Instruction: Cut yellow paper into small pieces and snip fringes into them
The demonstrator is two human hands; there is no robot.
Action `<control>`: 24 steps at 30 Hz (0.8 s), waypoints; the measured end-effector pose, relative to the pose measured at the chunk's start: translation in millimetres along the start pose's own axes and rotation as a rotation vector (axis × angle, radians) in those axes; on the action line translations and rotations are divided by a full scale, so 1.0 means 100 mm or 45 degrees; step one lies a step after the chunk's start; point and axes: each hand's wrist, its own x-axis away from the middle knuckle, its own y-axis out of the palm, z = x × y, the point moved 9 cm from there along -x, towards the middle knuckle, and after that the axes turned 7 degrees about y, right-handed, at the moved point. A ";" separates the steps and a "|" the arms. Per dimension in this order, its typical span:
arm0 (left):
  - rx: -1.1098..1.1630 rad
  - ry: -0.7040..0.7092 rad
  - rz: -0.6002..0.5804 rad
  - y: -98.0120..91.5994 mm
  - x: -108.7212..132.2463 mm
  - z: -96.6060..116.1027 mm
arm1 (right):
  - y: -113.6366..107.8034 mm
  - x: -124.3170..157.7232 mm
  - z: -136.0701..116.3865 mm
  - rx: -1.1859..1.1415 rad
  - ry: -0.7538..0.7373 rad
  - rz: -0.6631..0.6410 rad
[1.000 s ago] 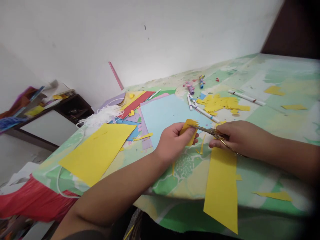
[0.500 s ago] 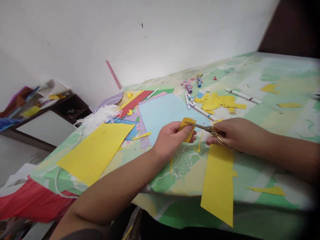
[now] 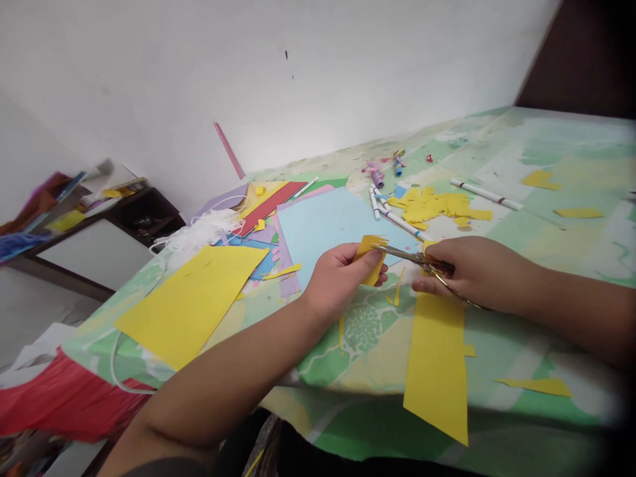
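Between the thumb and fingers of my left hand (image 3: pixel 338 275) is a small yellow paper piece (image 3: pixel 370 262), its top edge cut into thin strips. My right hand (image 3: pixel 481 268) grips a pair of gold-handled scissors (image 3: pixel 410 255), fingers in the loops. The blade tips point left and reach the right edge of the paper piece near my left thumb. Below my right hand a long yellow paper strip (image 3: pixel 437 364) lies on the table and hangs over its front edge. Thin yellow offcuts (image 3: pixel 399 286) lie between the hands.
A light blue sheet (image 3: pixel 318 225) lies behind my left hand, with white string (image 3: pixel 203 228) and a yellow sheet (image 3: pixel 193 301) leftward. Fringed yellow scraps (image 3: pixel 434 204), white markers (image 3: pixel 487 194) and small wrapped rolls (image 3: pixel 376 175) are farther back. A shelf (image 3: pixel 99 245) stands left.
The scissors' tips have shifted slightly right along the small paper piece, and the blades look closer together. My left hand stays nearly still. The view has shifted slightly.
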 end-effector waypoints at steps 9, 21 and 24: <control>-0.134 0.043 -0.047 0.02 0.01 0.03 | 0.03 0.00 -0.01 0.014 -0.003 -0.041; -0.216 0.103 -0.056 0.05 0.04 0.11 | 0.00 0.03 -0.06 -0.017 -0.017 0.004; -0.188 0.098 -0.041 0.04 0.04 0.10 | -0.01 0.02 -0.06 -0.026 -0.012 0.010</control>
